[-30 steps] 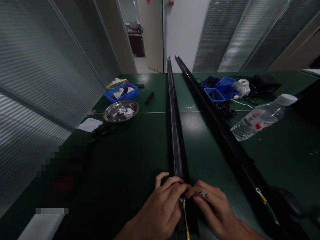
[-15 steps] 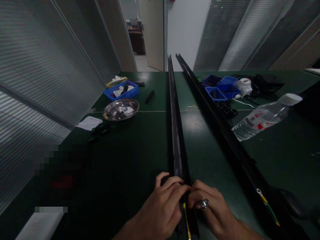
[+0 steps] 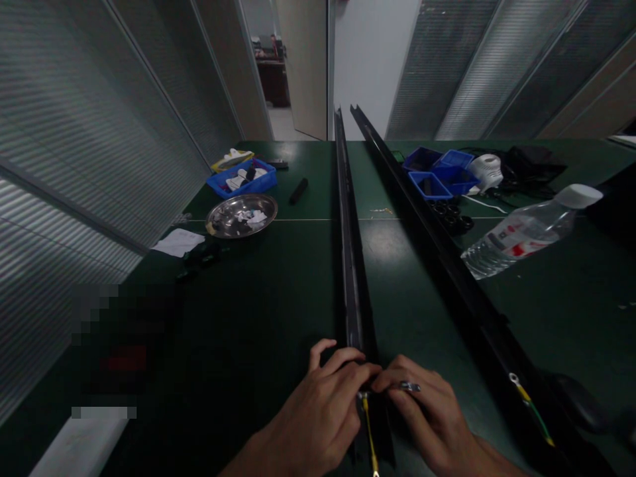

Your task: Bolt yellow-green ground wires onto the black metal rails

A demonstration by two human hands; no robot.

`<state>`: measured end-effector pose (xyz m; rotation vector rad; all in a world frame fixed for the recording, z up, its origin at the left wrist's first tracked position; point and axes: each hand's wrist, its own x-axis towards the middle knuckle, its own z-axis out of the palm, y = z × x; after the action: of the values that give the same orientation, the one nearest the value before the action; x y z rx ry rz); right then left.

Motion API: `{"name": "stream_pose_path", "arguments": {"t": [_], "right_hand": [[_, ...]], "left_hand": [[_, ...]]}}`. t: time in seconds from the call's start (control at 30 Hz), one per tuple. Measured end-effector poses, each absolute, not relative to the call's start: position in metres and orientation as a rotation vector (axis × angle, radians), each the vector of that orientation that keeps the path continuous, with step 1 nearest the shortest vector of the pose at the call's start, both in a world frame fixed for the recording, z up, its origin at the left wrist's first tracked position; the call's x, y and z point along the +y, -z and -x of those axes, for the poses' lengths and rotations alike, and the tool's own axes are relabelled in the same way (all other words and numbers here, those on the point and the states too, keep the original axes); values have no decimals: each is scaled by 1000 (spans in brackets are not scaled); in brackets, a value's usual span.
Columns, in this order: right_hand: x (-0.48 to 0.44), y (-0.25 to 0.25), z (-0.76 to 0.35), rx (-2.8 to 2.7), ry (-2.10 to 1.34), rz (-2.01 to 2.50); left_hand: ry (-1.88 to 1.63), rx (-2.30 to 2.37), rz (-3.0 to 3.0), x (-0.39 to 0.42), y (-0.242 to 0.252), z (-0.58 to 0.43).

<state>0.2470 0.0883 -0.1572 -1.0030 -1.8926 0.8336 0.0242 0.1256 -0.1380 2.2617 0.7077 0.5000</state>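
A long black channel rail runs away from me along the table, its near end between my hands. My left hand is bent over this rail, thumb and fingers closed at a wire's upper end. That yellow wire lies in the channel, with a ring terminal at its lower end. Close on the right, my right hand grips a small silver wrench, its end poking out between the fingers. The fingertips of both hands meet over the rail and hide the spot being worked on.
A second black rail with a green-yellow wire lies to the right. Beyond it are a water bottle and blue bins. At left stand a metal plate, a blue tray and a paper.
My right hand has turned the wrench, so its silver end now points more sideways to the right. The left hand stays nearly in place on the rail.
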Motion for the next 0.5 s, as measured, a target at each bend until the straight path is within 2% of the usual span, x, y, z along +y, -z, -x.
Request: {"name": "stream_pose_path", "arguments": {"t": [0.5], "right_hand": [[88, 150, -242, -1924, -632, 1022]], "left_hand": [[-499, 734, -2293, 124, 141, -24]]}}
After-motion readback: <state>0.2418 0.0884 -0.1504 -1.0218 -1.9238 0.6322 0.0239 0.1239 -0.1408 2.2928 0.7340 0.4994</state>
